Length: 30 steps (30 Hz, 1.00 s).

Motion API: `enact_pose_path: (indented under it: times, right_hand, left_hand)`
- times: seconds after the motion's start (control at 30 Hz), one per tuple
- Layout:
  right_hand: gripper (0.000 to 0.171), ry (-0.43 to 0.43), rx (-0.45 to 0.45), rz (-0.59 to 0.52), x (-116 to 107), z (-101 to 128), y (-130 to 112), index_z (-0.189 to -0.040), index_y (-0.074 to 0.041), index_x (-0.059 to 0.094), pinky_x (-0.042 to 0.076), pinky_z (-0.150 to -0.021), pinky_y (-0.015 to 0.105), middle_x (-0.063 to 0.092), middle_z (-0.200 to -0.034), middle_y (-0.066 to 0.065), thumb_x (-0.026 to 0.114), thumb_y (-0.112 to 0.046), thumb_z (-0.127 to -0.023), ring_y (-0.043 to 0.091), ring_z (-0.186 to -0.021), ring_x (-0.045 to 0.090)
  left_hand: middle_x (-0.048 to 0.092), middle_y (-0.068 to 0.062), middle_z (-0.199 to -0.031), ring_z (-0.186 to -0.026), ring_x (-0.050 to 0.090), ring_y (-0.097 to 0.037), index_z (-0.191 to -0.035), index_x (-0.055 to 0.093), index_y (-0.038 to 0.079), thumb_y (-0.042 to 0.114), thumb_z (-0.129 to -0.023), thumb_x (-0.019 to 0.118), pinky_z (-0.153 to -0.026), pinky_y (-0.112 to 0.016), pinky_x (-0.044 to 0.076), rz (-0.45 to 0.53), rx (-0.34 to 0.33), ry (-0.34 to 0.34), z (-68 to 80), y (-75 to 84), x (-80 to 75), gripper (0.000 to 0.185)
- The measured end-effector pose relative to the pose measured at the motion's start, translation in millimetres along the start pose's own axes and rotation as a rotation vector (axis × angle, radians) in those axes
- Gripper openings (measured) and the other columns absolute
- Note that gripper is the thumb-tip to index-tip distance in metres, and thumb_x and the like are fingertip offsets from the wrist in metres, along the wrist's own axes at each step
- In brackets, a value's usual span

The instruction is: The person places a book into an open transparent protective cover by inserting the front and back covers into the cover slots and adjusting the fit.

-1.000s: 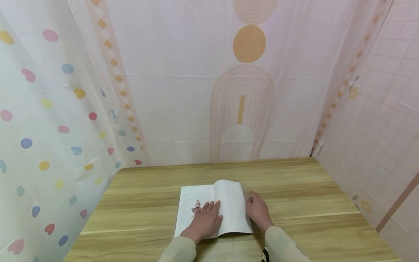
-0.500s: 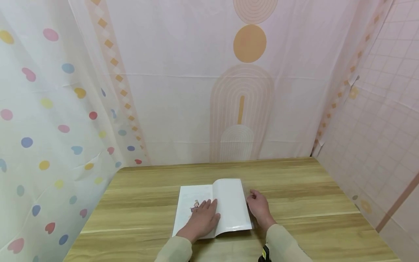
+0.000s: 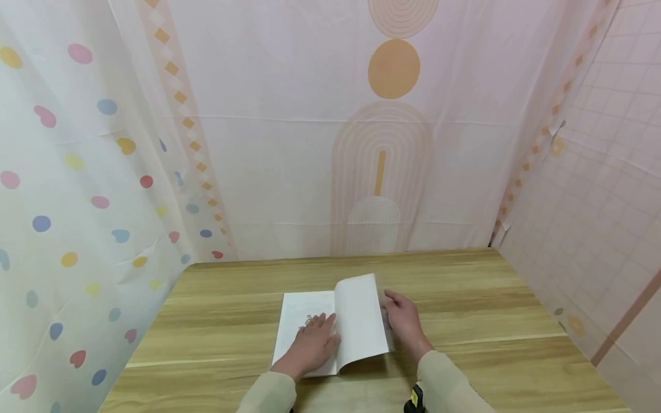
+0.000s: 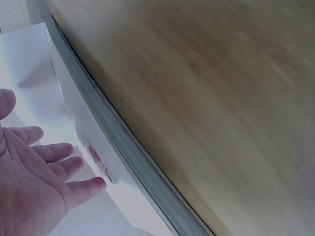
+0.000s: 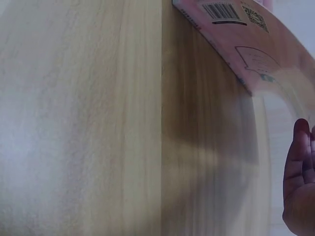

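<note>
An open book (image 3: 361, 318) lies on the wooden table, its left page showing a small printed figure and its right side a blank white leaf. My left hand (image 3: 311, 346) rests on the left page near the fold, fingers straight; in the left wrist view the hand (image 4: 39, 177) shows over the white page. At the book's right edge, my right hand (image 3: 405, 321) holds the raised back cover by its clear plastic margin. The pink outside of that cover (image 5: 246, 44), with a barcode and a square code, shows in the right wrist view, lifted and curved above the table.
The wooden table (image 3: 222, 321) stretches around the book on all sides. Behind it hangs a pale patterned curtain (image 3: 279, 172), with a dotted curtain (image 3: 77, 229) on the left and a checked one (image 3: 594, 218) on the right.
The right side of the book has risen and tilted leftward, with my right hand moving slightly up and left along with it. My left hand has slid a little to the left.
</note>
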State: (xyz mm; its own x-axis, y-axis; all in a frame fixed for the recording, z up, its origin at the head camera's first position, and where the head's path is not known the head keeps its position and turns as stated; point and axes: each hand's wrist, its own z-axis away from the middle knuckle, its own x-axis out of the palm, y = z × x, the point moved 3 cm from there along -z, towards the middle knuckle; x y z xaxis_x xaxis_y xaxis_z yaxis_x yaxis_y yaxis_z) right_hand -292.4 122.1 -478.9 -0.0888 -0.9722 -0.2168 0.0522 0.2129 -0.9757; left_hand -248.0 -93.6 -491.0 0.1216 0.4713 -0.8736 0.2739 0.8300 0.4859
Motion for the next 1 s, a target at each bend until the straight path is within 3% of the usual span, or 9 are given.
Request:
enact_pose_path:
  times: [0.17,0.3,0.63,1.0]
  right_hand:
    - [0.042,-0.059,0.017,-0.123,4.7,3.5,-6.1,-0.141,0.007,0.048,0.054,-0.061,0.029,0.064,-0.119,0.027,0.041,-0.009,-0.103,0.014,-0.070,0.065]
    - [0.042,-0.076,0.019,-0.169,8.4,5.1,-9.5,-0.143,0.006,0.047,0.055,-0.061,0.030,0.064,-0.118,0.026,0.041,-0.009,-0.104,0.014,-0.069,0.065]
    - [0.042,-0.135,-0.040,-0.247,18.0,9.2,-18.1,-0.143,0.008,0.045,0.057,-0.060,0.029,0.068,-0.108,0.021,0.043,-0.007,-0.104,0.013,-0.067,0.066]
    - [0.040,-0.218,-0.079,-0.209,31.4,16.8,-24.2,-0.138,0.008,0.052,0.057,-0.065,0.031,0.069,-0.105,0.020,0.046,-0.014,-0.105,0.016,-0.072,0.067]
  left_hand:
    - [0.040,-0.032,-0.147,-0.138,0.032,-0.051,-0.146,0.043,-0.002,0.028,-0.104,0.046,-0.108,-0.068,0.025,0.009,-0.015,-0.010,-0.8,0.0,-3.5,0.052]
    - [0.040,-0.032,-0.147,-0.138,0.032,-0.051,-0.146,0.043,-0.004,0.027,-0.104,0.046,-0.108,-0.068,0.025,0.019,-0.010,-0.008,-1.0,0.5,-6.3,0.052]
    - [0.043,-0.029,-0.147,-0.138,0.035,-0.048,-0.145,0.042,-0.006,0.026,-0.106,0.042,-0.111,-0.061,0.028,0.043,0.072,0.011,-0.2,6.7,-14.7,0.051]
    - [0.051,-0.024,-0.142,-0.134,0.043,-0.044,-0.146,0.045,-0.001,0.030,-0.106,0.042,-0.108,-0.058,0.034,0.081,0.102,0.027,-3.4,11.2,-22.0,0.051]
